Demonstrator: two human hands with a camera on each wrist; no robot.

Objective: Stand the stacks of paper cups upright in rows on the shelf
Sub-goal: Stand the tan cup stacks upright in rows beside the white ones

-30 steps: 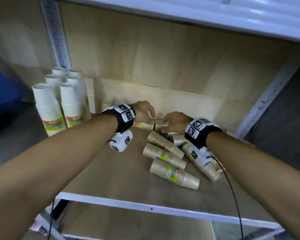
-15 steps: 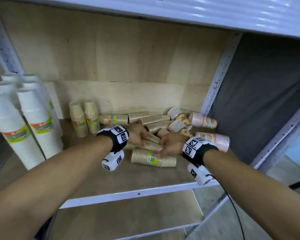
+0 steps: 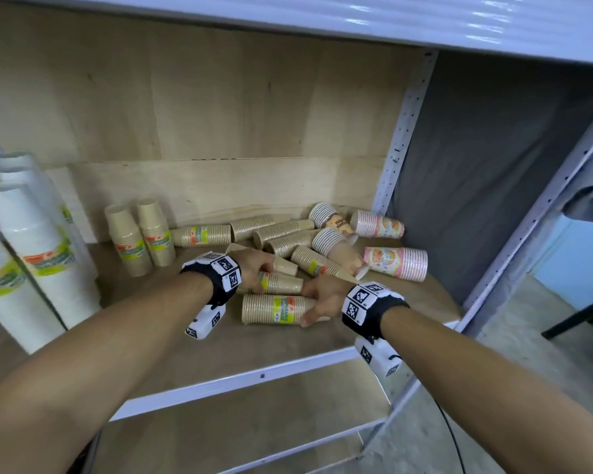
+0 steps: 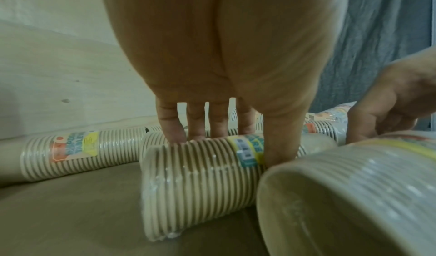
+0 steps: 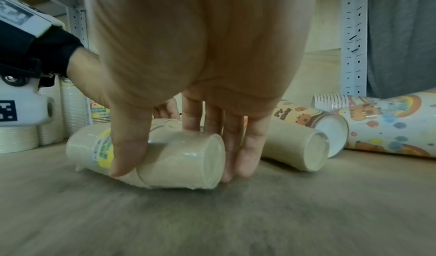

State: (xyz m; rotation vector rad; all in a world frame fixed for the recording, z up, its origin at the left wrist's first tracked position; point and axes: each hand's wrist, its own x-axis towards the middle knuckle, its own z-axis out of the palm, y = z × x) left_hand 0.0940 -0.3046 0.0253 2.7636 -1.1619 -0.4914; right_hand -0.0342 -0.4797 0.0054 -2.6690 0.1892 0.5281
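1. The left hand [image 3: 254,268] curls fingers over and thumb in front of a kraft stack [image 4: 202,168] lying on the shelf [image 3: 220,343], at its label band.
2. The right hand [image 3: 322,297] clasps the base end of the front stack [image 3: 274,309], thumb on one side and fingers on the other.
3. The stacks are probably light and film-wrapped, so slick; paper walls likely crush if squeezed. I would hold mid-length, firm but gentle, and tip the rim end down.
4. More stacks lie jumbled behind, with two kraft stacks [image 3: 139,234] upright at the back left.
5. The white stacks [image 3: 31,254] are cut off at the left edge. Labels are too blurred to read.
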